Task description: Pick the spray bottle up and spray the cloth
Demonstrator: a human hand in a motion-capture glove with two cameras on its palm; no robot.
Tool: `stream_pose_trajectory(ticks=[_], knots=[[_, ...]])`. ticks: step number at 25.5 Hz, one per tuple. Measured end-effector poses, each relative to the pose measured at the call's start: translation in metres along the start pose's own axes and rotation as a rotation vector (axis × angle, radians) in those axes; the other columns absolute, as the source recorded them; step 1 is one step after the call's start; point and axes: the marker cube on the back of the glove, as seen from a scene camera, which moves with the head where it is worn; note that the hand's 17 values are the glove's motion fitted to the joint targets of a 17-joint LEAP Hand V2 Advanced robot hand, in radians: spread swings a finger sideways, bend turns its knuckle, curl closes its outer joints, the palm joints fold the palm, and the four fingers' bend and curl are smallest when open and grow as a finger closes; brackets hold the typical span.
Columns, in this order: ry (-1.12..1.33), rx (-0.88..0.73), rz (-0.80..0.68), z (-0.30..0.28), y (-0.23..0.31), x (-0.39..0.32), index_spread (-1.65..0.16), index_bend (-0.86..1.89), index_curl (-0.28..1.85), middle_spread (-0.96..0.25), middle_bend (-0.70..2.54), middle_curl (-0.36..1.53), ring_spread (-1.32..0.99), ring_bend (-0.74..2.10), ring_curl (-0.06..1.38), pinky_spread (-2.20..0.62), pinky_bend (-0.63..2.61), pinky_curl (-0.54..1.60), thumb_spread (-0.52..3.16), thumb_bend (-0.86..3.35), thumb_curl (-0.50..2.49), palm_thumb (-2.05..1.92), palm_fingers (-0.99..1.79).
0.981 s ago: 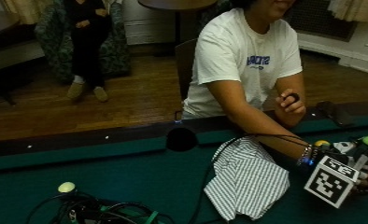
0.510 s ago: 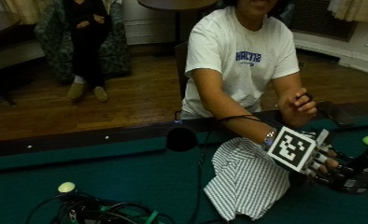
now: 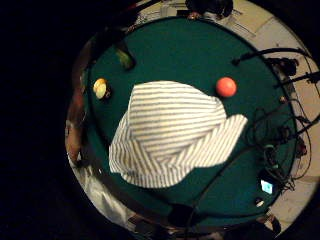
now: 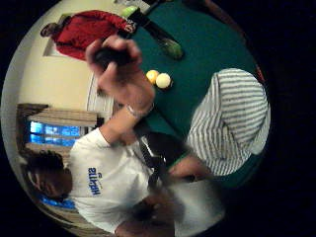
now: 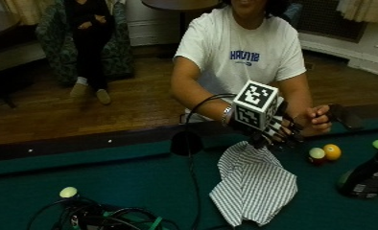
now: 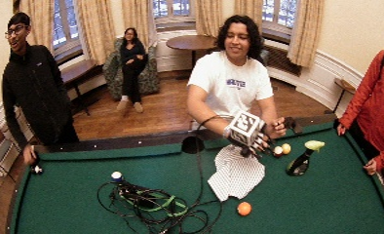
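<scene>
One hand under note: the gloved right hand (image 5: 275,132) is held in the air over the near-rail end of the cloth, close to the person's body.
Fingers: they are seen hanging loosely curled and spread; nothing is seen between them. Contact with the cloth's raised corner is not indicated, as the little-finger palm view shows the whole cloth lying below the palm.
Cloth: the striped cloth (image 5: 253,185) is laid rumpled on the green table (image 5: 112,178), one corner pointing toward the rail beneath the hand.
Spray bottle: the dark spray bottle (image 5: 366,177) with a green top is stood upright on the felt, well apart from the hand, beyond the cloth on the side of the person's bare hand. It is not touched by anything.
Bare hand: the bare hand (image 5: 316,120) is kept at the rail, closed on a small dark object that cannot be identified.
Other items: two balls (image 5: 324,153) are placed together between cloth and bottle; an orange ball (image 6: 244,208) is seen past the cloth's far end; cables (image 5: 102,216) are heaped on the felt.
Step in hand (judged): the pick-up is not yet begun; the bottle is ungrasped.
Next move (judged): the gloved hand is to be carried across, past the two balls, the fingers opened round the bottle's neck, and the nozzle turned toward the cloth.
Risk (judged): the balls may be knocked on the way across.
</scene>
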Motion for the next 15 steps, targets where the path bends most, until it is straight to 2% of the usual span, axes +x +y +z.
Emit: stream_pose_trajectory(ticks=[7, 15], knots=[[0.064, -0.036, -0.099, -0.029, 0.054, -0.024, -0.44, 0.14, 0.32, -0.16, 0.18, 0.34, -0.19, 0.27, 0.31, 0.14, 0.36, 0.35, 0.94, -0.04, 0.41, 0.42, 0.32], [0.148, -0.061, -0.152, -0.057, 0.075, -0.049, -0.44, 0.14, 0.30, -0.16, 0.18, 0.33, -0.19, 0.29, 0.31, 0.14, 0.35, 0.35, 0.95, -0.04, 0.38, 0.40, 0.32]])
